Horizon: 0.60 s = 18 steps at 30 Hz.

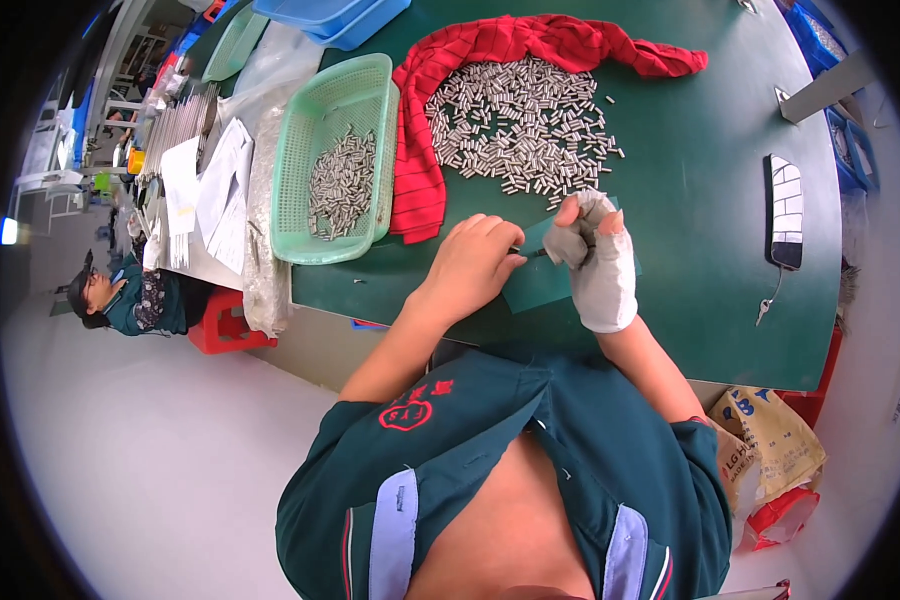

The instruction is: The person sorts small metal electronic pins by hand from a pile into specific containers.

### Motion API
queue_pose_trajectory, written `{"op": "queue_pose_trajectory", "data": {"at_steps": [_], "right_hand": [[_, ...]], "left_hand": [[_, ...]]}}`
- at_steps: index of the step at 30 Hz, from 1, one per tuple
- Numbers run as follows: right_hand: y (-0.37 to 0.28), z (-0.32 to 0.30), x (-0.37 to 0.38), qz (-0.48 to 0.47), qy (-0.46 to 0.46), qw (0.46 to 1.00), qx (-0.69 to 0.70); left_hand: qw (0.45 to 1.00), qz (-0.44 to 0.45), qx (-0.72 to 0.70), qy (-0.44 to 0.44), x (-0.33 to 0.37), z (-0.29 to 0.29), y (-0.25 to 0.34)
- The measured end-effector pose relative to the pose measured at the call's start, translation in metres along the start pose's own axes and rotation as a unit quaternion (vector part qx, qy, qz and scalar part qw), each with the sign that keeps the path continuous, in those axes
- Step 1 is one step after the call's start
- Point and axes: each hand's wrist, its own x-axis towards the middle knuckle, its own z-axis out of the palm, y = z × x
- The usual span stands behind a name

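Observation:
My left hand (473, 262) is bare and closed, pinching a small metal pin at its fingertips over the green table (710, 200). My right hand (596, 258) wears a grey-white glove with the fingertips bare and meets the left hand at that pin, above a green pad (545, 282). Just beyond both hands lies a heap of small metal pins (520, 118) on a red cloth (420, 170). A green plastic basket (300, 160) to the left holds more pins (342, 185).
A phone in a patterned case (786, 210) lies at the table's right, with keys (765, 310) below it. Blue trays (330, 15) stand at the far edge. Papers and metal rods (185, 120) cover the left bench. Another person (120, 295) sits at far left beside a red stool (225, 325).

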Motion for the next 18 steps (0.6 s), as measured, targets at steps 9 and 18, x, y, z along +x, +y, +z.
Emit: {"op": "queue_pose_trajectory", "data": {"at_steps": [9,18], "right_hand": [[0.004,-0.003,-0.001,0.026,-0.002,0.999,-0.026],[0.006,0.005,0.014,0.017,-0.026,0.995,0.099]], "left_hand": [[0.999,-0.006,-0.009,0.039,-0.006,0.005,-0.007],[0.998,-0.010,-0.018,0.063,-0.009,0.012,-0.005]]}}
